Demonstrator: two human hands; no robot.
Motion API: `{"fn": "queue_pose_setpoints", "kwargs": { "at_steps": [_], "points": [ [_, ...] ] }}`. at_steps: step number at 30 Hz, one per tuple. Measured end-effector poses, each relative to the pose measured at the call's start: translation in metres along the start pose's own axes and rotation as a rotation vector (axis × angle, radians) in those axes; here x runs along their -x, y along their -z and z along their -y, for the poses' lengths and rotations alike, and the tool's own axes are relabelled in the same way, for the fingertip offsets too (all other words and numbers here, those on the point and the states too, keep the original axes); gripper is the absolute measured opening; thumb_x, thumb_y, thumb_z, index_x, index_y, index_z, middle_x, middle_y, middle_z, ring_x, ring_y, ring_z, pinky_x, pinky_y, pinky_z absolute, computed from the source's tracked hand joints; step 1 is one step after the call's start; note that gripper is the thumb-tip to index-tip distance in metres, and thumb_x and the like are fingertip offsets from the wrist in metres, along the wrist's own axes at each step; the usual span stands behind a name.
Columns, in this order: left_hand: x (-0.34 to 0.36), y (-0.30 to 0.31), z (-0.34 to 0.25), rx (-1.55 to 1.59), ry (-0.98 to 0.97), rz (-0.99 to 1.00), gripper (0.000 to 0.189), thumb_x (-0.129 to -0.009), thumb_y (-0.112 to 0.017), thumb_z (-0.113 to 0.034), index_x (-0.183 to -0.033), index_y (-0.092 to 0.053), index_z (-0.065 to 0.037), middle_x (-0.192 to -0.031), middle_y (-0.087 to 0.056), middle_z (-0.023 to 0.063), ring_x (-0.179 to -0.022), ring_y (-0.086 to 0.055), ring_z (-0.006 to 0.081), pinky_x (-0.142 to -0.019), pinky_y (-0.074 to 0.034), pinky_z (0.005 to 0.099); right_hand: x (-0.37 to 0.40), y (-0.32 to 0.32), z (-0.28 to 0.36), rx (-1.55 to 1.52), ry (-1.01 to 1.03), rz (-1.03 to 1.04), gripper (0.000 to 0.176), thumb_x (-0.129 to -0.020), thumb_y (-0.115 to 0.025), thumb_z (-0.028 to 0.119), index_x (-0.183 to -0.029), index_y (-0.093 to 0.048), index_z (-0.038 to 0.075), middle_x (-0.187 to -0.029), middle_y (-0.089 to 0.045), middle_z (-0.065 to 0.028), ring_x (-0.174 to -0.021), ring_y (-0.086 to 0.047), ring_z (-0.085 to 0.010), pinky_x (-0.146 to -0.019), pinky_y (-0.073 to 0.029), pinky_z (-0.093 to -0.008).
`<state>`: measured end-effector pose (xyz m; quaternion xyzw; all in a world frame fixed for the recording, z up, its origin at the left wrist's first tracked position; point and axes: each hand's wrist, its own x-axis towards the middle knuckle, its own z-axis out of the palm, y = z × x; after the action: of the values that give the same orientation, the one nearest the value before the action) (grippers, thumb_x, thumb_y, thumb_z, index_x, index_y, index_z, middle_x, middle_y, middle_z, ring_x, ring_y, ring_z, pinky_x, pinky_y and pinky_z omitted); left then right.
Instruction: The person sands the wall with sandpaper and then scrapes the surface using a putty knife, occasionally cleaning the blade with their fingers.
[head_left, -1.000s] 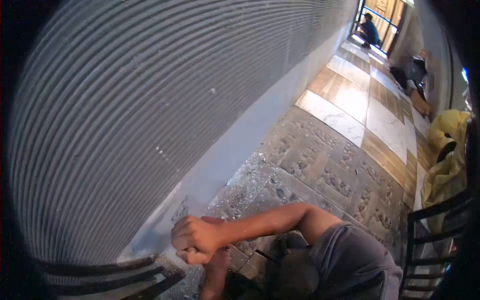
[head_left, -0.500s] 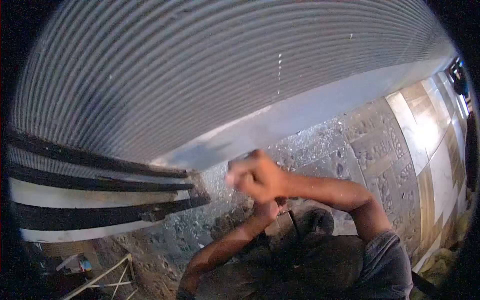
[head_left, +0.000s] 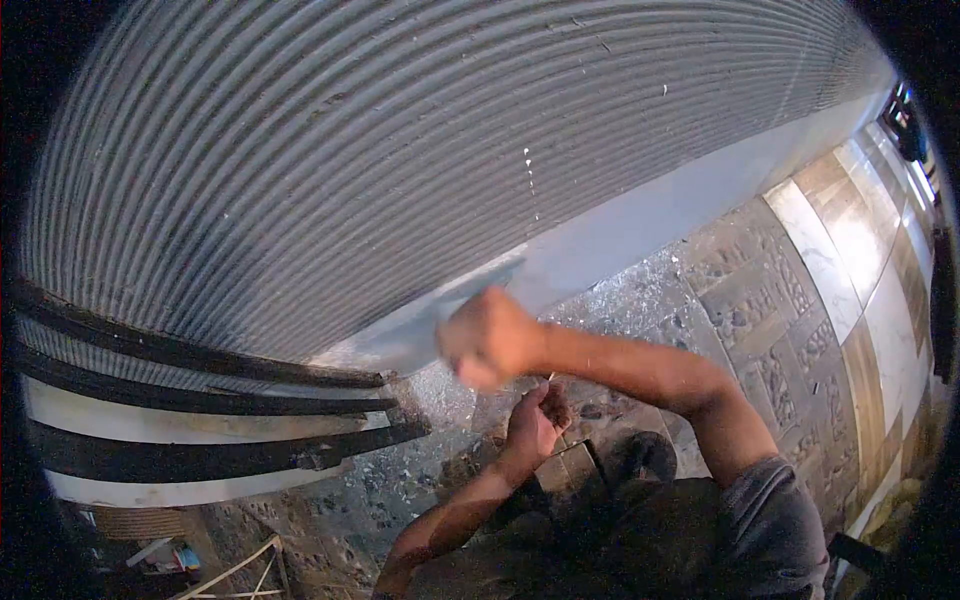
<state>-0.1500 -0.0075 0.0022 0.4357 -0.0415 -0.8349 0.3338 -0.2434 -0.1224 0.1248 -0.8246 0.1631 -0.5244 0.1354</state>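
My right hand (head_left: 488, 340), smeared by motion, is a closed fist in front of the pale smooth band (head_left: 640, 235) at the foot of the ribbed grey wall (head_left: 400, 180). Whatever that fist holds, if anything, is hidden. Just below it, my left hand (head_left: 537, 425) has its thumb and fingers pinched together. A thin pale tip shows at the pinch, too small to name. Between the two hands there is a small gap. Small white fragments (head_left: 640, 290) lie scattered on the worn patterned floor along the wall.
Dark and white horizontal strips (head_left: 230, 450) jut along the left. A thin pale metal frame (head_left: 245, 570) stands at the lower left near some clutter (head_left: 165, 550). Glossy tiles (head_left: 870, 220) cover the floor at the right. My shoe (head_left: 650, 458) is below my hands.
My right hand has moved slightly up and left, away from my left hand, which shows more fully now. The view has shifted a little.
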Motion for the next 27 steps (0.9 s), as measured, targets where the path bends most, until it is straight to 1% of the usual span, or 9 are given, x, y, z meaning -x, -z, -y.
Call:
{"fn": "queue_pose_setpoints", "kwargs": {
  "at_steps": [5,7,8,10,12,18,20,22,27],
  "points": [
    [-0.013,0.016,0.009,0.015,0.04,0.074,0.015,-0.083,-0.056,-0.023,-0.094,-0.058,-0.013,-0.084,-0.061,0.0029,-0.077,-0.056,0.018,-0.068,-0.041,0.0369,0.008,0.0,0.02,-0.077,0.054,0.019,0.018,-0.069,-0.053,0.02,-0.059,-0.044,0.008,-0.052,-0.042,-0.0063,-0.045,-0.047,-0.0253,-0.043,-0.039,-0.0365],
    [-0.012,0.02,0.022,-0.964,-0.753,0.12,0.017,-0.085,-0.054,-0.026,-0.093,-0.059,-0.012,-0.079,-0.061,0.0018,-0.072,-0.057,0.0184,-0.07,-0.042,0.0369,-0.003,0.007,0.036,-0.081,0.169,0.034,0.014,-0.069,-0.052,0.018,-0.06,-0.045,0.01,-0.053,-0.044,-0.005,-0.044,-0.047,-0.0245,-0.042,-0.039,-0.0364],
    [-0.009,0.015,0.016,-0.962,-0.748,0.121,0.017,-0.085,-0.054,-0.026,-0.093,-0.059,-0.012,-0.079,-0.061,0.0018,-0.072,-0.057,0.0184,-0.07,-0.042,0.0369,0.0,0.008,0.022,-0.081,0.164,0.036,0.014,-0.069,-0.052,0.018,-0.06,-0.045,0.01,-0.053,-0.044,-0.005,-0.044,-0.047,-0.0245,-0.042,-0.039,-0.0364],
    [-0.005,0.012,-0.005,0.009,0.041,0.155,0.022,-0.085,-0.053,-0.026,-0.096,-0.059,-0.008,-0.086,-0.062,0.0048,-0.084,-0.058,0.02,-0.075,-0.044,0.0379,0.003,0.007,-0.007,-0.046,0.023,-0.038,0.02,-0.065,-0.052,0.021,-0.054,-0.041,0.009,-0.049,-0.041,-0.0078,-0.042,-0.045,-0.0295,-0.04,-0.035,-0.0403],
    [-0.008,0.017,-0.012,-0.015,0.06,0.247,0.024,-0.086,-0.052,-0.028,-0.097,-0.059,-0.008,-0.093,-0.061,0.0047,-0.09,-0.057,0.0192,-0.079,-0.043,0.0381,0.01,0.012,0.002,-0.03,-0.088,-0.008,0.019,-0.066,-0.052,0.022,-0.057,-0.042,0.009,-0.05,-0.042,-0.0071,-0.045,-0.047,-0.0283,-0.042,-0.035,-0.0396],
    [-0.006,0.026,-0.007,0.142,0.042,0.151,0.026,-0.085,-0.055,-0.025,-0.102,-0.056,-0.005,-0.102,-0.058,0.0065,-0.099,-0.052,0.0217,-0.088,-0.039,0.0397,0.012,0.018,0.005,-0.065,0.229,0.028,0.018,-0.065,-0.053,0.022,-0.057,-0.041,0.011,-0.051,-0.038,-0.006,-0.044,-0.044,-0.0263,-0.042,-0.035,-0.0385],
    [-0.033,0.051,0.007,0.227,0.06,0.269,0.026,-0.085,-0.055,-0.023,-0.104,-0.054,-0.005,-0.102,-0.058,0.007,-0.103,-0.05,0.0225,-0.089,-0.039,0.0399,0.013,0.014,0.007,-0.072,0.177,0.03,0.022,-0.066,-0.054,0.024,-0.057,-0.041,0.01,-0.051,-0.038,-0.0062,-0.045,-0.045,-0.0258,-0.042,-0.034,-0.0379],
    [-0.045,0.063,0.027,0.079,-0.212,0.297,0.022,-0.085,-0.055,-0.022,-0.102,-0.055,-0.008,-0.095,-0.06,0.005,-0.091,-0.054,0.0194,-0.083,-0.041,0.0385,0.015,0.014,0.013,-0.137,0.14,-0.022,0.024,-0.067,-0.054,0.026,-0.056,-0.04,0.01,-0.051,-0.038,-0.0065,-0.045,-0.045,-0.0257,-0.041,-0.034,-0.038],
    [-0.028,0.042,0.002,0.13,0.03,0.176,0.025,-0.083,-0.057,-0.024,-0.1,-0.055,-0.005,-0.092,-0.06,0.0057,-0.089,-0.055,0.0241,-0.083,-0.04,0.0417,0.0,0.014,0.02,-0.13,0.214,0.03,0.019,-0.066,-0.054,0.022,-0.056,-0.042,0.01,-0.052,-0.038,-0.0055,-0.045,-0.045,-0.0254,-0.042,-0.036,-0.0371]
  ]
}}
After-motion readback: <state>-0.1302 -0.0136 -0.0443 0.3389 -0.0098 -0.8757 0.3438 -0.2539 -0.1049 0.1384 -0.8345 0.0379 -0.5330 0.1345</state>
